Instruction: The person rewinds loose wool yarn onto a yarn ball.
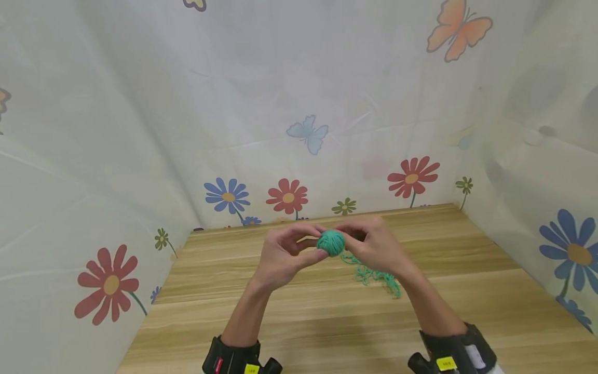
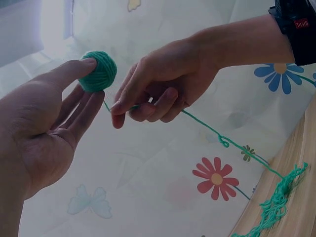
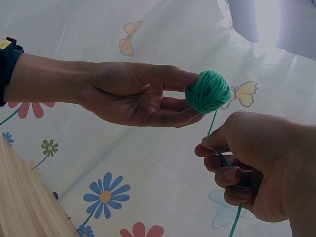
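Wrist bands: one black band (image 1: 232, 357) on each forearm, closest to the head camera at the bottom edge, each with a yellow label and a short dark knob.
Left hand (image 1: 285, 254): raised above the table, palm turned toward the ball; its fingers pinch the ball, thumb on one side and fingertips on the other.
Yarn ball (image 1: 331, 243): green, round, wound in overlapping layers; held up in the air by the left hand, between the two hands.
Right hand (image 1: 374, 244): just beside the ball, its fingers curled in and holding the strand; thumb and forefinger pinch it close to where it leaves the ball.
Strand (image 2: 203, 123): runs from the underside of the ball through the right hand's fingers, then slants down to the loose yarn, with a small loop partway along.
Loose yarn (image 1: 378, 276): a tangled green heap on the table, below and beyond the right forearm in the head view.
Table (image 1: 210, 291): pale wood grain, bordered by the printed sheeting.
Sheeting (image 1: 233, 104): whitish and creased, printed with red, blue and green flowers low down and butterflies higher up; an orange butterfly (image 1: 459, 30) shows near the upper right.
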Motion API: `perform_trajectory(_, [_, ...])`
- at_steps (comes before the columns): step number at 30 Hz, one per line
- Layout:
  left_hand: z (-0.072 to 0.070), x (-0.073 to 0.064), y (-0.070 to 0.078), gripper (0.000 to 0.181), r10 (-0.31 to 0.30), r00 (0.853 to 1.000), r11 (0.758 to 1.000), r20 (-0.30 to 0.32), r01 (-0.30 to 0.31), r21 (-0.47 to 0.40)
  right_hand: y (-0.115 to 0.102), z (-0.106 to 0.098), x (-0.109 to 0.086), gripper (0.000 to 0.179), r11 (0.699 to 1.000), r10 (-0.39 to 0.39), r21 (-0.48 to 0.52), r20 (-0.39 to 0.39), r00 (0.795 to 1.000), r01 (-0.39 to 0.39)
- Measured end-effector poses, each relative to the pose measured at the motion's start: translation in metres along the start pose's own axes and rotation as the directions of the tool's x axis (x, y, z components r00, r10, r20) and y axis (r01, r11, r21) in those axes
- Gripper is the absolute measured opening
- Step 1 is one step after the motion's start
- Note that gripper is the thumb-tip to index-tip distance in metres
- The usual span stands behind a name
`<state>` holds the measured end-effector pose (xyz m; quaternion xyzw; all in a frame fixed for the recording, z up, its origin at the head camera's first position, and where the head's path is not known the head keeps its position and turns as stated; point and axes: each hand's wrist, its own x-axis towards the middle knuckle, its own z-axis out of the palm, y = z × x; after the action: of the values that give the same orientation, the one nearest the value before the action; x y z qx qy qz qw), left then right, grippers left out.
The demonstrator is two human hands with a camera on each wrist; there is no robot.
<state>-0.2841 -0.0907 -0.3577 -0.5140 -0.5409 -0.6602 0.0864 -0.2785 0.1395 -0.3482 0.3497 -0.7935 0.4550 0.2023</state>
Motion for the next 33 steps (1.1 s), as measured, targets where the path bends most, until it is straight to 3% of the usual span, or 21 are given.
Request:
perform_trajectory(4, [0.001, 0.002, 0.003, 0.029, 0.026, 0.996, 0.998, -0.080, -0.021, 0.064, -0.001, 0.001, 0.000, 0.012, 0.996, -0.090, 0.004, 0.106, 0.990, 0.090])
perform_trajectory(8, [0.006, 0.006, 0.010, 0.032, 0.061, 0.989, 0.986, -0.137, -0.039, 0.161, -0.005, 0.002, 0.001, 0.010, 0.979, -0.201, 0.003, 0.186, 0.962, 0.204])
perform_trajectory(13, [0.010, 0.009, 0.016, 0.032, 0.067, 0.981, 0.968, -0.183, -0.020, 0.249, -0.014, -0.001, -0.002, 0.010, 0.968, -0.242, -0.003, 0.224, 0.944, 0.249])
perform_trajectory(17, [0.011, 0.008, 0.016, 0.032, 0.035, 0.982, 0.962, -0.186, 0.017, 0.272, -0.021, -0.006, -0.005, 0.014, 0.964, -0.265, 0.053, 0.190, 0.945, 0.260])
perform_trajectory(23, [0.010, 0.007, 0.016, 0.036, -0.035, 0.992, 0.963, -0.119, 0.065, 0.261, -0.027, -0.010, -0.007, 0.025, 0.940, -0.321, 0.146, 0.061, 0.945, 0.310])
perform_trajectory(33, [0.011, 0.005, 0.017, 0.033, -0.099, 0.994, 0.975, -0.039, 0.105, 0.197, -0.025, -0.010, -0.004, 0.025, 0.946, -0.302, 0.123, 0.002, 0.953, 0.299])
